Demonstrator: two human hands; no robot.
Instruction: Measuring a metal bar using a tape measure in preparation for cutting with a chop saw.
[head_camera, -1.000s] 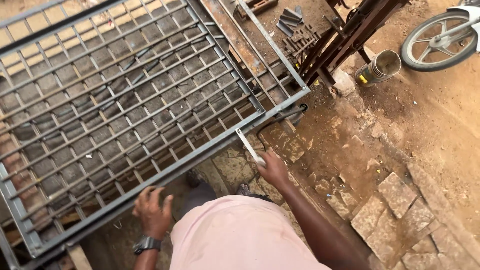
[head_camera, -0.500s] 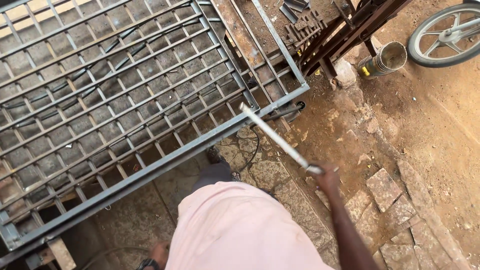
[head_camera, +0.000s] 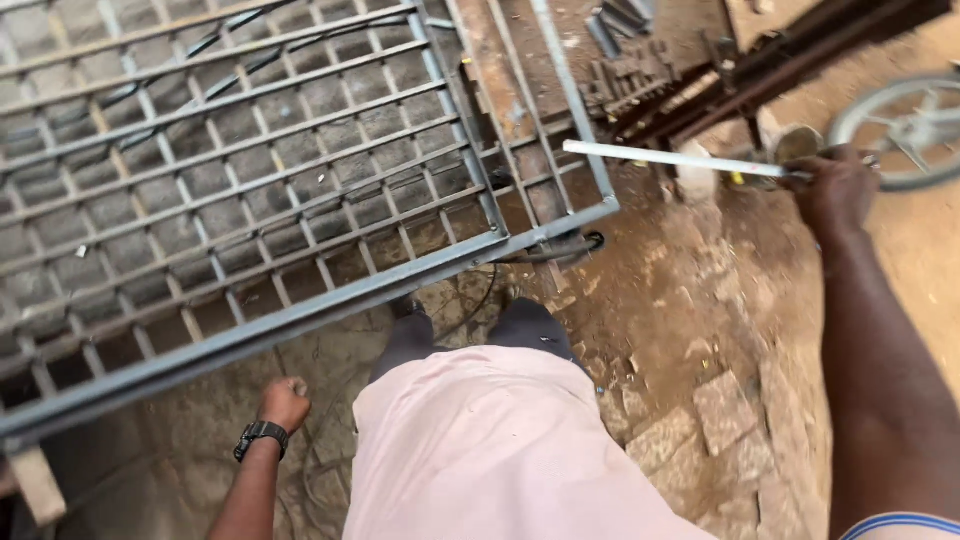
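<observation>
**Rod lifted off the grid, left hand let go**

Right hand (head_camera: 835, 190) raised and swung out, away from the grid's (head_camera: 300, 190) corner, now up beside the wheel (head_camera: 905, 125). Rod (head_camera: 670, 158) no longer resting at the grid's corner nor slanting down from it as half a second ago; now held almost level, free end reaching back over the grid's right edge. Left hand (head_camera: 285, 402) off the grid's near rail, dropped below it, curled into a loose fist, touching nothing. Grid seen closer and shifted left; wheel slid lower at the right.
</observation>
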